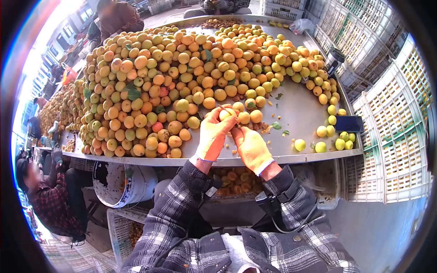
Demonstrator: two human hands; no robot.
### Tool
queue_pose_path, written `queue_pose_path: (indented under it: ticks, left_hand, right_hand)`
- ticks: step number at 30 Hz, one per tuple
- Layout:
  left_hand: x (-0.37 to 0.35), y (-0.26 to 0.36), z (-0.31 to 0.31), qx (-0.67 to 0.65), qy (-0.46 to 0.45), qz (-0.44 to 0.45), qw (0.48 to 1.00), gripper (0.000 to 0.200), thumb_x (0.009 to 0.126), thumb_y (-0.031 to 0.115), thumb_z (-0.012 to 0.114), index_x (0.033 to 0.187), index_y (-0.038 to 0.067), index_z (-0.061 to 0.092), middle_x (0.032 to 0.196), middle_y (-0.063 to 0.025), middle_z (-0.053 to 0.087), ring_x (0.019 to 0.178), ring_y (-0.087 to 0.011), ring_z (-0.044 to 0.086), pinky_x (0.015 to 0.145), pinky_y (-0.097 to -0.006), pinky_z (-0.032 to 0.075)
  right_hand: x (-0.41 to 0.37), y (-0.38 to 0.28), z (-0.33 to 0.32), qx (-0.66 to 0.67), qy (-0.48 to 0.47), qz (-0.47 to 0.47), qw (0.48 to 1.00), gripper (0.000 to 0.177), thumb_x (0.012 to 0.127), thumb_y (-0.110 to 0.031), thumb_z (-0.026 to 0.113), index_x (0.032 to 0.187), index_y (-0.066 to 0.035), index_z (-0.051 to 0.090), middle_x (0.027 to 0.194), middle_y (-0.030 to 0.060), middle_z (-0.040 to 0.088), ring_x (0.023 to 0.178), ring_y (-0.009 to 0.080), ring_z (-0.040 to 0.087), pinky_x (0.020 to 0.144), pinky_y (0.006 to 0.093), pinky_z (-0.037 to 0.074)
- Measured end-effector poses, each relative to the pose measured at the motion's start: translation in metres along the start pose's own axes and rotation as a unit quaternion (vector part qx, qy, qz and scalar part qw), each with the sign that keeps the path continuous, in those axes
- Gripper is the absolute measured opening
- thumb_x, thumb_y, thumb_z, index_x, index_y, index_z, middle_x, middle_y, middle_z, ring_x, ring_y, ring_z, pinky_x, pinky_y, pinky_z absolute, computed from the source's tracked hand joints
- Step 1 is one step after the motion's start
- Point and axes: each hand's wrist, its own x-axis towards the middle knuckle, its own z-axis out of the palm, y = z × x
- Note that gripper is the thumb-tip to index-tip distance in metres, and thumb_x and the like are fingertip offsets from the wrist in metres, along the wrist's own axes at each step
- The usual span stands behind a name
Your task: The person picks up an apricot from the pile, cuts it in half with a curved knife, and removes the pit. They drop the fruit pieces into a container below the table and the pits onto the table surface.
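My left hand (212, 135), in an orange glove, is closed around a yellow-orange fruit (226, 113) above the near part of the metal table (291, 159). Touching the fruit's right side is my right hand (251, 148), also gloved and with its fingers pressed together; what they grip is too small to make out. A thin brown strip or blade shows at the top of the fruit. Two loose fruits lie just right of the held one. A large heap of fruit (150, 86) covers the table to the left and beyond my hands.
A dark phone (349, 123) lies at the table's right edge, with a dark cup (333, 61) farther back. White crates (387, 132) stand at right. Below the table are a white bucket (136, 184) and halved fruit (236, 181). Co-workers sit at left (52, 195) and beyond the table.
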Motion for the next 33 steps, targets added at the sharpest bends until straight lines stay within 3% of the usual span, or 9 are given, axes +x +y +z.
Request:
queue_pose_path:
  ticks: [5, 8, 10, 11, 15, 22, 26, 30, 33]
  left_hand:
    - [0.001, 0.001, 0.005, -0.024, -0.003, -0.034, 0.999, 0.040, 0.091, 0.007, 0.060, 0.128, -0.004, 0.054, 0.115, -0.0137, 0.068, 0.094, -0.0162, 0.067, 0.086, -0.0265, 0.053]
    - [0.006, -0.009, -0.002, -0.142, 0.022, -0.069, 0.987, 0.040, 0.086, 0.000, 0.053, 0.125, -0.005, 0.055, 0.110, -0.0137, 0.067, 0.092, -0.0215, 0.068, 0.087, -0.0312, 0.055]
    - [0.016, -0.013, -0.018, -0.245, 0.072, -0.066, 0.965, 0.039, 0.083, 0.000, 0.050, 0.121, -0.004, 0.056, 0.103, -0.0137, 0.065, 0.091, -0.0260, 0.067, 0.088, -0.0360, 0.056]
    - [0.019, -0.014, -0.025, -0.271, 0.109, -0.072, 0.954, 0.035, 0.086, 0.004, 0.050, 0.119, -0.004, 0.058, 0.098, -0.0124, 0.064, 0.089, -0.0260, 0.066, 0.085, -0.0347, 0.058]
    - [0.023, -0.011, -0.041, -0.336, 0.100, -0.134, 0.927, 0.032, 0.089, 0.006, 0.051, 0.118, -0.003, 0.060, 0.097, -0.0111, 0.064, 0.085, -0.0229, 0.065, 0.079, -0.0286, 0.058]
    - [-0.004, -0.012, 0.011, 0.018, -0.002, -0.061, 0.998, 0.036, 0.096, 0.020, 0.062, 0.125, 0.000, 0.057, 0.099, -0.0032, 0.065, 0.078, -0.0105, 0.062, 0.072, -0.0237, 0.052]
    - [-0.007, -0.015, 0.004, -0.035, -0.022, -0.038, 0.998, 0.039, 0.094, 0.011, 0.051, 0.130, -0.002, 0.047, 0.104, -0.0128, 0.065, 0.081, -0.0177, 0.066, 0.073, -0.0294, 0.055]
    - [-0.002, -0.015, 0.000, -0.172, 0.049, -0.049, 0.983, 0.041, 0.095, 0.015, 0.039, 0.130, -0.003, 0.048, 0.117, -0.0231, 0.062, 0.109, -0.0346, 0.062, 0.095, -0.0446, 0.051]
    - [-0.003, -0.017, 0.009, -0.345, 0.031, -0.051, 0.937, 0.039, 0.096, 0.017, 0.041, 0.129, -0.004, 0.048, 0.121, -0.0251, 0.062, 0.121, -0.0355, 0.057, 0.105, -0.0433, 0.044]
  right_hand:
    - [-0.001, -0.002, -0.011, 0.409, -0.146, 0.242, 0.868, 0.038, 0.106, -0.034, 0.047, 0.093, -0.002, 0.061, 0.067, 0.0028, 0.055, 0.052, 0.0097, 0.050, 0.048, 0.0312, 0.041]
    - [0.000, 0.004, -0.008, 0.379, -0.163, 0.276, 0.868, 0.037, 0.104, -0.033, 0.049, 0.091, -0.001, 0.063, 0.070, 0.0089, 0.061, 0.055, 0.0183, 0.057, 0.053, 0.0359, 0.044]
    - [-0.001, 0.000, -0.012, -0.001, -0.072, -0.019, 0.997, 0.036, 0.103, -0.031, 0.051, 0.093, 0.000, 0.065, 0.076, 0.0151, 0.066, 0.064, 0.0279, 0.063, 0.059, 0.0402, 0.047]
    - [-0.002, -0.011, -0.028, -0.036, -0.107, 0.047, 0.993, 0.037, 0.100, -0.036, 0.054, 0.089, -0.002, 0.066, 0.078, 0.0167, 0.069, 0.082, 0.0373, 0.067, 0.070, 0.0443, 0.050]
    - [0.001, -0.016, -0.042, 0.053, -0.001, 0.025, 0.998, 0.031, 0.094, -0.035, 0.066, 0.097, -0.004, 0.067, 0.081, 0.0149, 0.070, 0.080, 0.0334, 0.069, 0.070, 0.0411, 0.052]
    - [0.014, -0.007, -0.033, -0.006, 0.062, -0.005, 0.998, 0.035, 0.089, -0.037, 0.073, 0.104, -0.006, 0.067, 0.089, 0.0163, 0.069, 0.080, 0.0341, 0.070, 0.071, 0.0410, 0.054]
    - [0.018, 0.006, -0.031, 0.083, 0.054, -0.009, 0.995, 0.030, 0.093, -0.031, 0.068, 0.108, -0.005, 0.068, 0.088, 0.0160, 0.069, 0.078, 0.0327, 0.070, 0.070, 0.0390, 0.055]
    - [0.018, 0.004, -0.031, 0.228, 0.057, 0.054, 0.971, 0.024, 0.094, -0.022, 0.064, 0.107, -0.003, 0.068, 0.079, 0.0155, 0.068, 0.076, 0.0291, 0.070, 0.068, 0.0371, 0.054]
    - [0.019, 0.003, -0.018, -0.028, 0.105, -0.013, 0.994, 0.025, 0.093, -0.024, 0.064, 0.105, -0.003, 0.065, 0.081, 0.0218, 0.068, 0.078, 0.0381, 0.069, 0.069, 0.0445, 0.054]
